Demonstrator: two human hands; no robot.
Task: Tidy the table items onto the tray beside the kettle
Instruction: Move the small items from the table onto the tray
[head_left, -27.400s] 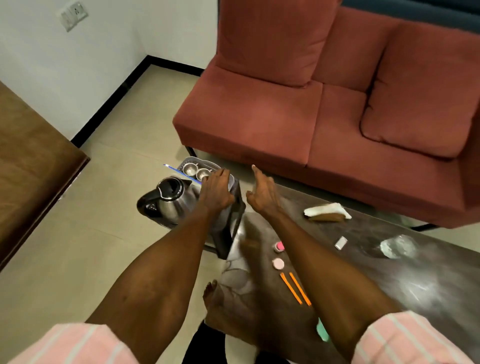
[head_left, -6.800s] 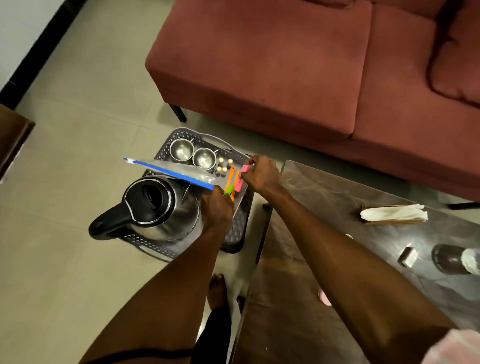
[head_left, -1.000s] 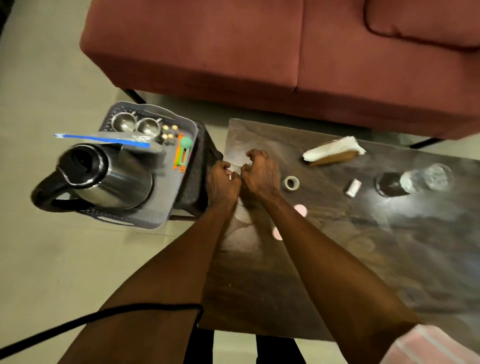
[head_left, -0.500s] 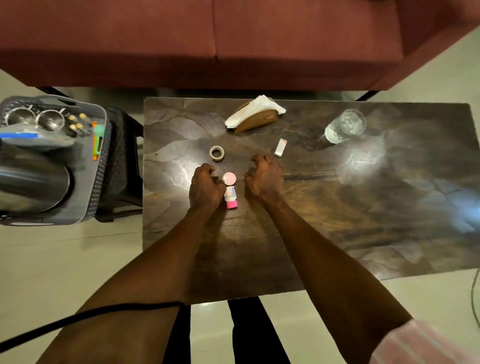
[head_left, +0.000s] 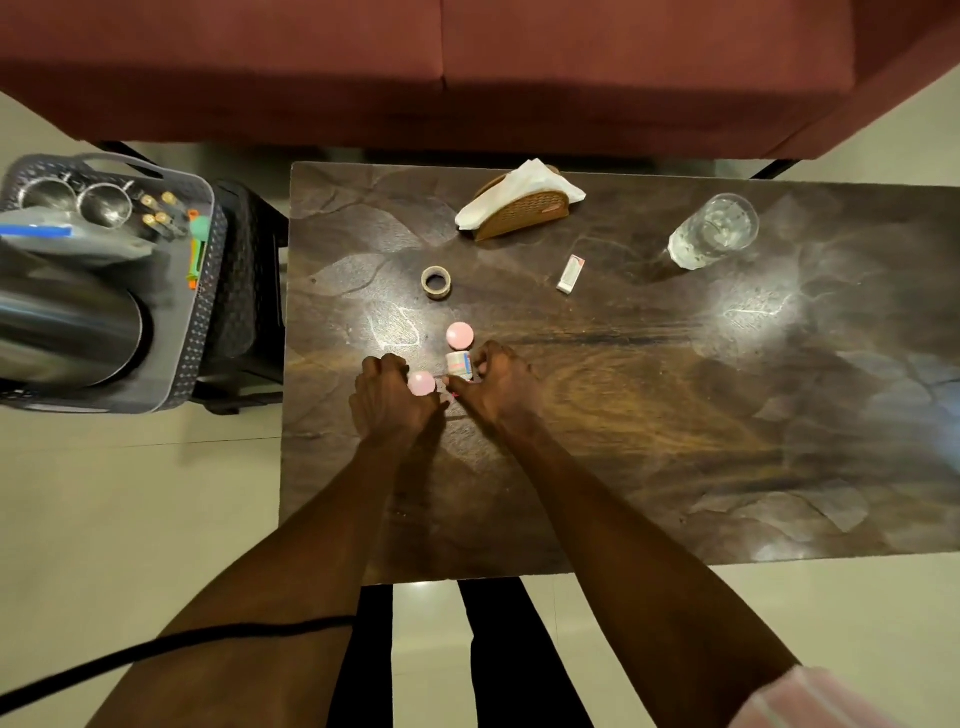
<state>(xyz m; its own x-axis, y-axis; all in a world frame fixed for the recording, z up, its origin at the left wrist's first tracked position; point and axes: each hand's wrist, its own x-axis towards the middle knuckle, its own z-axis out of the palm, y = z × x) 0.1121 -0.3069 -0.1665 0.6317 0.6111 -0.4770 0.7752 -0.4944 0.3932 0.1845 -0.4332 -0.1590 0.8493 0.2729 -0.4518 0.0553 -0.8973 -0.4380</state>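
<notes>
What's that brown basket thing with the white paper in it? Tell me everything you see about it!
It is a napkin holder, shaped like a half circle and looking like woven brown wicker. White paper napkins stick out of its top and droop over both ends. It stands near the far edge of the dark table, close to the red sofa. Only the table and napkins touch it; neither hand is near.

A dark red sofa (head_left: 467, 67) stood behind the glossy dark wooden worktop (head_left: 675, 415); pale floor tiles (head_left: 130, 509) reflected light.

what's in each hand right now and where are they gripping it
Left hand: round pink cap, at its edges. Right hand: small white labelled bottle, by its side.
</notes>
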